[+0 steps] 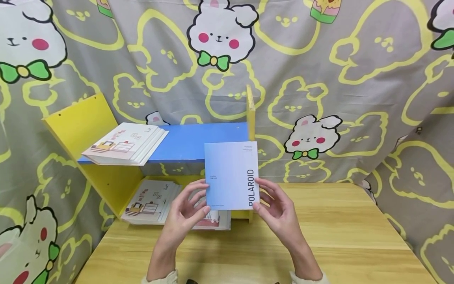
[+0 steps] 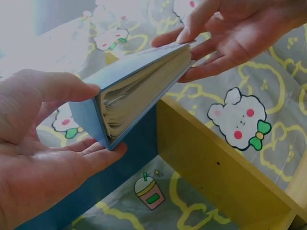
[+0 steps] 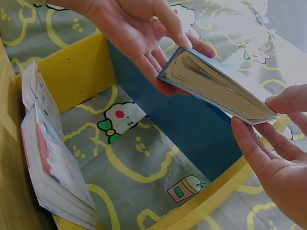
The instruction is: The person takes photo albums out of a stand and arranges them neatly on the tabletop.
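Observation:
A pale blue-to-white photo album (image 1: 230, 175) lettered POLAROID is held up in front of the shelf, its cover facing the head camera. My left hand (image 1: 186, 211) pinches its left edge between thumb and fingers, and my right hand (image 1: 278, 209) grips the opposite edge. From the left wrist view, the album's hard cover (image 2: 132, 62) looks closed around a thick block of pages (image 2: 139, 91). In the right wrist view the page edges (image 3: 211, 81) also show between both hands.
A small shelf unit with a blue board (image 1: 188, 138) and yellow sides (image 1: 88, 118) stands on the wooden table (image 1: 337, 232). Illustrated books are stacked at the board's left (image 1: 124, 144) and below it (image 1: 152, 201). Another book (image 1: 216, 221) is partly hidden behind the album. Patterned cloth (image 1: 301, 79) hangs behind.

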A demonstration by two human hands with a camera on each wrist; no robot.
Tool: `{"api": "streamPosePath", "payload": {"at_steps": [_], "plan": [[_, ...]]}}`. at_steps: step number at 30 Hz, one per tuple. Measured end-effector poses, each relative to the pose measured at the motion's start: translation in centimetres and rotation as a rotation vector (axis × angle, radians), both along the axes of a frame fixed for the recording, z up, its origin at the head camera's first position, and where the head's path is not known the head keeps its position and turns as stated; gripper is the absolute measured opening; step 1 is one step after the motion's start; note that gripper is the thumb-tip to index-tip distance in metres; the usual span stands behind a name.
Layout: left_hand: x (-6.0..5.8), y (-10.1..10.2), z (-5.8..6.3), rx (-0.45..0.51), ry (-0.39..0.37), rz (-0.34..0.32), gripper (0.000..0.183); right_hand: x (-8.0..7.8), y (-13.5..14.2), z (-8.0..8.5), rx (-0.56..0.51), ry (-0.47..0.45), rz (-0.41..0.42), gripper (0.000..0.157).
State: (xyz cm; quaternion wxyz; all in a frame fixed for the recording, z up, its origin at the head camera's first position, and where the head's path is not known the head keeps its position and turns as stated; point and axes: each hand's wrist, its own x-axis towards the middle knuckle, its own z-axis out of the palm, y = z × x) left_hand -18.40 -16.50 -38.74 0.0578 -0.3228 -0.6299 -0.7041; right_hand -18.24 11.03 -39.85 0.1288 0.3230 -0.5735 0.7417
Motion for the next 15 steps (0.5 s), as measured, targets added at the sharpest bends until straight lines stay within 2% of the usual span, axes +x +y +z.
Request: {"api": "streamPosePath", "payload": {"at_steps": [15], "plan": [[0.19, 0.61, 0.10, -0.009, 0.040, 0.094, 0.046, 0.18, 0.14, 0.21, 0.011, -0.010, -0.031, 0.057]]}}
